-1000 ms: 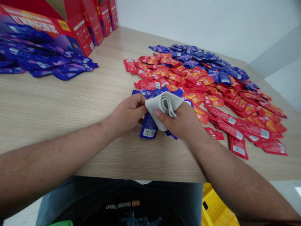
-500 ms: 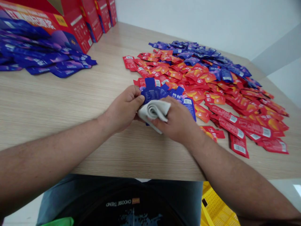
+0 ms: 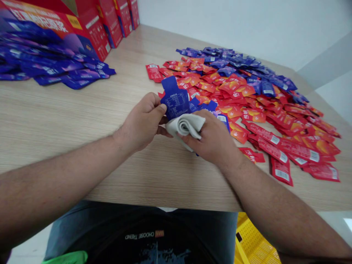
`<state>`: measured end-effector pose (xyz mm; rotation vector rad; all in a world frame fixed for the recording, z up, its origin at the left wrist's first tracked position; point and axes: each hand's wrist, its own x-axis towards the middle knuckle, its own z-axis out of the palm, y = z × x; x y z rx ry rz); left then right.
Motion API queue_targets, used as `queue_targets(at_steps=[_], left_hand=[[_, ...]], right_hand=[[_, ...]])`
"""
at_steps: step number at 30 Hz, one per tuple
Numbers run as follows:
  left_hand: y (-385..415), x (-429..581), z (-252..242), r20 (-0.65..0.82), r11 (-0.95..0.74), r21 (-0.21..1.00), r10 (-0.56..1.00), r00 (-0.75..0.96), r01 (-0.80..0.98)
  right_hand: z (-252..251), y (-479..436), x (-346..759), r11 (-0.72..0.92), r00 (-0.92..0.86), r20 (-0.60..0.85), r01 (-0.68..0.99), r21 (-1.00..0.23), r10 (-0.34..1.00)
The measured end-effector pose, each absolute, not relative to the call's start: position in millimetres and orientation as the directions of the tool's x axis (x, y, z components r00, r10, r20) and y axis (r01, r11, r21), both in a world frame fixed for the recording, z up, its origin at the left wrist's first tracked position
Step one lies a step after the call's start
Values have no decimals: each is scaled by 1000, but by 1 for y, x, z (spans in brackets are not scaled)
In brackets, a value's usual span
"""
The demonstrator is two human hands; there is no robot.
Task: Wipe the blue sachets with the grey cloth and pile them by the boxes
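A blue sachet (image 3: 177, 104) with small pale print is pinched at its left edge by my left hand (image 3: 145, 123). My right hand (image 3: 216, 141) grips a folded whitish cloth (image 3: 184, 126), its rolled end facing me. The cloth covers the lower part of the sachet; whether it presses on it I cannot tell. More blue sachets (image 3: 211, 107) show just behind my right hand, and it is unclear if those fingers hold any of them. Red and orange sachets (image 3: 233, 86) lie heaped right beyond both hands.
Blue sachets (image 3: 55, 66) are piled at the left before a red carton (image 3: 96, 36), with more cartons behind. Another blue heap (image 3: 231, 60) borders the red one at the back. A yellow basket (image 3: 255, 242) stands below the table's (image 3: 132, 176) front edge, at right.
The blue sachet in my left hand has risen and tilted, showing more of its printed face. My right hand and the cloth have shifted slightly right. The camera view has moved a little.
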<state>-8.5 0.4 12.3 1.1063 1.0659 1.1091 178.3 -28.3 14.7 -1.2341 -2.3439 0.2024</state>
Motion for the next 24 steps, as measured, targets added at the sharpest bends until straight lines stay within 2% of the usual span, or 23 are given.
queue_targets(at_steps=[3, 7, 12, 14, 17, 19, 22, 24], left_hand=[[1, -10, 10, -69, 82, 991, 990, 125, -104], [2, -11, 10, -75, 88, 990, 991, 115, -107], [4, -11, 13, -84, 96, 982, 993, 83, -160], [5, -11, 15, -74, 89, 975, 994, 85, -203], [6, -12, 17, -23, 43, 973, 996, 91, -227], [7, -12, 16, -6, 24, 977, 997, 83, -211], [7, -12, 11, -22, 39, 986, 994, 107, -163], [6, -12, 8, -41, 61, 990, 986, 160, -124]], right_hand=[[16, -26, 181, 614, -529, 317, 718, -328, 787], [18, -22, 185, 589, -426, 442, 727, -352, 790], [16, -24, 184, 673, -610, 284, 662, -330, 740], [17, -23, 186, 655, -564, 333, 666, -358, 756], [20, -19, 190, 584, -385, 459, 671, -457, 801], [21, -16, 192, 595, -418, 427, 630, -499, 802], [21, -13, 194, 656, -515, 406, 576, -488, 755], [21, -11, 195, 621, -419, 464, 604, -499, 781]])
